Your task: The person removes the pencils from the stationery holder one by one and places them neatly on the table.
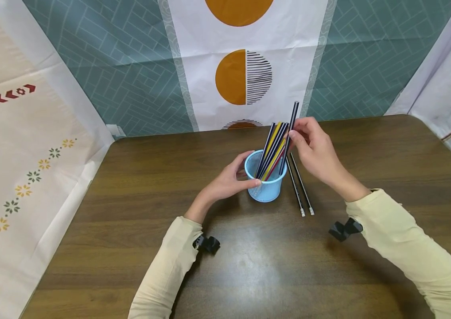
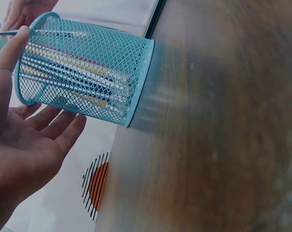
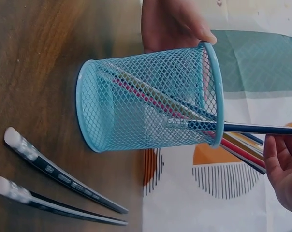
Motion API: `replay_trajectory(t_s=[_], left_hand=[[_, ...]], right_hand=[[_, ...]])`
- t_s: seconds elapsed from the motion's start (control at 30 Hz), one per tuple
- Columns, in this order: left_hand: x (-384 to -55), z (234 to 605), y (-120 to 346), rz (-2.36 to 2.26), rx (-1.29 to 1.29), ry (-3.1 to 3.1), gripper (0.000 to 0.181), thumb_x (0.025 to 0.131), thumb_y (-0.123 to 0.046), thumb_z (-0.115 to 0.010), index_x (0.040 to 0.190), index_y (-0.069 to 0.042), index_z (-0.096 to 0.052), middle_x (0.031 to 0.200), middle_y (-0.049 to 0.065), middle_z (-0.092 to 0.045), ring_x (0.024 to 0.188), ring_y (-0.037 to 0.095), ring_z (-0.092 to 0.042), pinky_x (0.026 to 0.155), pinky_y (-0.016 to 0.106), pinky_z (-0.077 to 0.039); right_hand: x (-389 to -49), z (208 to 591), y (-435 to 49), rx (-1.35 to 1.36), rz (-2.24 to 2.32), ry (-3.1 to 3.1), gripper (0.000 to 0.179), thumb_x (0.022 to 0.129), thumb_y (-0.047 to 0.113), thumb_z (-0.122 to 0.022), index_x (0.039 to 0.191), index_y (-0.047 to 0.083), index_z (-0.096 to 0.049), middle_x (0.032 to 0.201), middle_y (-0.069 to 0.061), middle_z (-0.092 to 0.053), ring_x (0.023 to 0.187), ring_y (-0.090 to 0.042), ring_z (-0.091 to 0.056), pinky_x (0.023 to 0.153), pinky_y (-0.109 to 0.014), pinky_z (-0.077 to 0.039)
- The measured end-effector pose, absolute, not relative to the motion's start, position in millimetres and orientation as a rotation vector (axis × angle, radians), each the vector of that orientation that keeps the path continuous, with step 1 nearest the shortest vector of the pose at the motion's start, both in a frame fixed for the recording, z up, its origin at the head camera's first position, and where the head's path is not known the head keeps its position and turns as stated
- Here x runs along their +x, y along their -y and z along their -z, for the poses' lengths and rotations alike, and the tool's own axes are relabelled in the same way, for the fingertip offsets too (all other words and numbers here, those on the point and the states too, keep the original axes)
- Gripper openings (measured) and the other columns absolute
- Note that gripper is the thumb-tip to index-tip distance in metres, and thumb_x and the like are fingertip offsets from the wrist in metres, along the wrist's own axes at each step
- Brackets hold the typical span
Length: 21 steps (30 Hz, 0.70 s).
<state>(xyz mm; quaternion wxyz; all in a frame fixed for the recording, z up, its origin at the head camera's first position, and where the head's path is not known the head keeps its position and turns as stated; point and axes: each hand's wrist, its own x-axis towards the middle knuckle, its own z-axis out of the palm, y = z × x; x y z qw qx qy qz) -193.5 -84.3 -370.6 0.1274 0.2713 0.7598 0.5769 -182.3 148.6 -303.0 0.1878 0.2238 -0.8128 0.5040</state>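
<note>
A light-blue mesh pencil cup (image 1: pixel 266 192) stands upright on the table, holding several pencils (image 1: pixel 272 148) in black, yellow and red. My left hand (image 1: pixel 231 179) holds the cup by its rim, thumb at the near side and fingers round the far left. Between thumb and fingers, my right hand (image 1: pixel 314 148) pinches a dark striped pencil (image 3: pixel 252 128). Its eraser end is down inside the cup, seen through the mesh in the right wrist view. Two more black pencils (image 3: pixel 64 176) with white erasers lie on the table just right of the cup.
The brown wooden table (image 1: pixel 130 266) reaches back to a wall cloth (image 1: pixel 138 79) with green panels and orange circles. A cream cloth (image 1: pixel 14 177) with flower patterns hangs at the left. Black wrist camera mounts (image 1: pixel 207 244) sit on both sleeves.
</note>
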Motion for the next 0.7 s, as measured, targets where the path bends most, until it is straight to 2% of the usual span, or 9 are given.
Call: replay_trajectory(t_s=[0.13, 0.37, 0.7], left_hand=[[-194, 370, 85, -1.672, 0.793, -2.221, 0.077, 0.086, -0.004, -0.072, 0.148, -0.004, -0.027, 0.142, 0.014, -0.042, 0.125, 0.025, -0.047, 0.101, 0.03, -0.042], [-195, 370, 85, -1.658, 0.782, -2.23, 0.077, 0.086, -0.006, -0.073, 0.148, -0.005, -0.027, 0.141, 0.013, -0.043, 0.125, 0.024, -0.048, 0.101, 0.03, -0.043], [-194, 371, 85, -1.654, 0.788, -2.229, 0.077, 0.086, -0.007, -0.072, 0.148, -0.005, -0.027, 0.142, 0.012, -0.043, 0.125, 0.023, -0.047, 0.102, 0.03, -0.042]], right_hand=[[-183, 298, -148, 0.668, -1.393, 2.267, 0.016, 0.099, -0.002, -0.049, 0.111, -0.011, -0.046, 0.094, -0.021, -0.064, 0.071, -0.012, -0.057, 0.068, -0.017, -0.046], [-183, 291, -145, 0.686, -1.383, 2.23, 0.016, 0.098, -0.003, -0.05, 0.11, -0.012, -0.046, 0.093, -0.021, -0.063, 0.072, -0.023, -0.055, 0.068, -0.019, -0.046], [-180, 285, -142, 0.682, -1.407, 2.183, 0.014, 0.098, -0.005, -0.049, 0.109, -0.013, -0.046, 0.092, -0.022, -0.062, 0.072, -0.021, -0.055, 0.068, -0.017, -0.046]])
